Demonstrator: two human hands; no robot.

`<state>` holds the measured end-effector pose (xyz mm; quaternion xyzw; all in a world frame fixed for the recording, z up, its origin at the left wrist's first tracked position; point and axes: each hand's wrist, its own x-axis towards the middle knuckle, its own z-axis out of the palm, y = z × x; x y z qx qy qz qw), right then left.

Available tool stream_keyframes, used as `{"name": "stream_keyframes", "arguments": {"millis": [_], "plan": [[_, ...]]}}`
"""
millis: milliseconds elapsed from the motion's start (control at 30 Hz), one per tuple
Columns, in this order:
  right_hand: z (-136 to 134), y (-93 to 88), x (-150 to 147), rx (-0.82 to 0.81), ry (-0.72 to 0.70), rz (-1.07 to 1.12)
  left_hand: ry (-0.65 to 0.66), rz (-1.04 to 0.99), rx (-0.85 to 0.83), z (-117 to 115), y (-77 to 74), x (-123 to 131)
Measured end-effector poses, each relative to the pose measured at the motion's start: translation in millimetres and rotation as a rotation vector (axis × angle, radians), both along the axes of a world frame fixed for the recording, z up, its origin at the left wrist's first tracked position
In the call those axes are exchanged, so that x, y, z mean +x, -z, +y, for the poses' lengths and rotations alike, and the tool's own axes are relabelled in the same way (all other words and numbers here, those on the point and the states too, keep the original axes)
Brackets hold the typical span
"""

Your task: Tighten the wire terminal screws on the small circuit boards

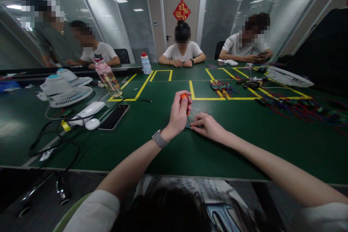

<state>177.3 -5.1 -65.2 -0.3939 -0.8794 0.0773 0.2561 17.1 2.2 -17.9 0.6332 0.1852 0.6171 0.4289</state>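
Well left of the small circuit board [187,127] on the green table [217,163], a white fan [66,96]; then, less far left, a dark-screened phone [114,117]. Just above and left of the board, clenches the orange-handled screwdriver [184,96] in the left hand [179,113], shaft slanting down to the board. Has the board low between both hands. At its right edge, touches with bent fingertips of the right hand [209,127]; cannot tell whether pinching or only bracing. Beyond the board to the right, tangled wires [221,87].
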Motion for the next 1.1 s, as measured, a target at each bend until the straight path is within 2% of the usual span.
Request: {"name": "stream_keyframes", "arguments": {"millis": [133, 267, 367, 467, 600, 800, 867, 1033, 1100], "plan": [[1.0, 1.8, -0.4, -0.013, 0.009, 0.028, -0.005, 0.021, 0.015, 1.5, 0.0, -0.3], [3.7, 4.5, -1.5, -0.118, 0.032, 0.133, -0.032, 0.174, 0.058, 3.4, -5.2, -3.5], [5.4, 7.6, -1.7, -0.202, 0.047, 0.199, -0.136, 0.315, 0.158, 3.1, -12.5, -6.1], [4.7, 11.3, -0.7, -0.218, 0.07, 0.222, -0.215, 0.386, 0.246, 2.5, -19.1, -7.4], [1.9, 14.6, 0.9, -0.208, 0.084, 0.245, -0.135, 0.453, 0.281, 3.6, -24.6, -9.8], [1.4, 16.4, 0.2, -0.201, 0.105, 0.262, 0.103, 0.519, 0.22, 5.5, -36.0, -13.8], [1.2, 17.2, -0.5, -0.195, 0.11, 0.268, 0.121, 0.533, 0.228, 5.6, -39.8, -11.5], [-0.8, 17.1, -2.0, -0.165, 0.129, 0.243, -0.152, 0.439, 0.313, 9.1, -34.3, -5.4], [-0.9, 16.8, -1.9, -0.154, 0.124, 0.226, -0.162, 0.414, 0.302, 11.4, -30.1, -7.6]]}}
